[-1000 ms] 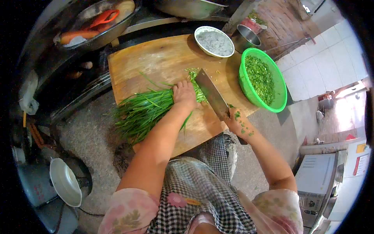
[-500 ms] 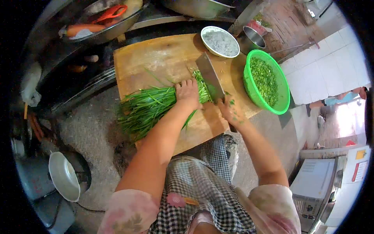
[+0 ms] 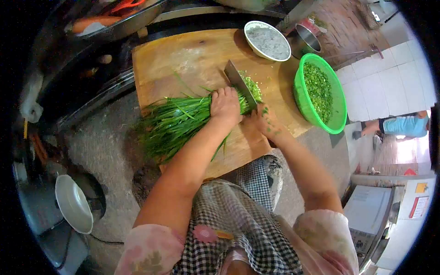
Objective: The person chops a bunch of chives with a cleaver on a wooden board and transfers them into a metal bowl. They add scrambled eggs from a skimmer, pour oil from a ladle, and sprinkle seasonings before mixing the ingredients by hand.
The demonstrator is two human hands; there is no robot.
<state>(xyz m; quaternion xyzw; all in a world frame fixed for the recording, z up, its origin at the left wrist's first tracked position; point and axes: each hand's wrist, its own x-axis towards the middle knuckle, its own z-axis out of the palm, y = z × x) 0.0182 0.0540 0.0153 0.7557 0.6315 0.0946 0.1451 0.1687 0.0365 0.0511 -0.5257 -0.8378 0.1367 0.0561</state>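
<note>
On the wooden cutting board [image 3: 172, 62] lies a thick bundle of garlic chives [image 3: 176, 121], its leafy ends reaching past the board's left edge. My left hand [image 3: 225, 106] presses down on the bundle's right end with bent fingers. My right hand [image 3: 265, 122], flecked with green bits, grips a cleaver [image 3: 237, 81], whose handle is hidden in the fist. The blade stands right beside my left fingers, at the bundle's cut end. Chopped chives [image 3: 252, 87] lie just right of the blade.
A green plastic basket [image 3: 300, 94] of chopped greens stands right of the board. Behind it are a white bowl [image 3: 247, 34] of greyish translucent contents and a metal cup [image 3: 308, 39]. A pale pan [image 3: 74, 204] sits lower left. Another person [image 3: 405, 126] is at the far right.
The cleaver has come left, closer to my left hand, and cut pieces now lie on its right side. The view has shifted slightly. The other person shows more at the right.
</note>
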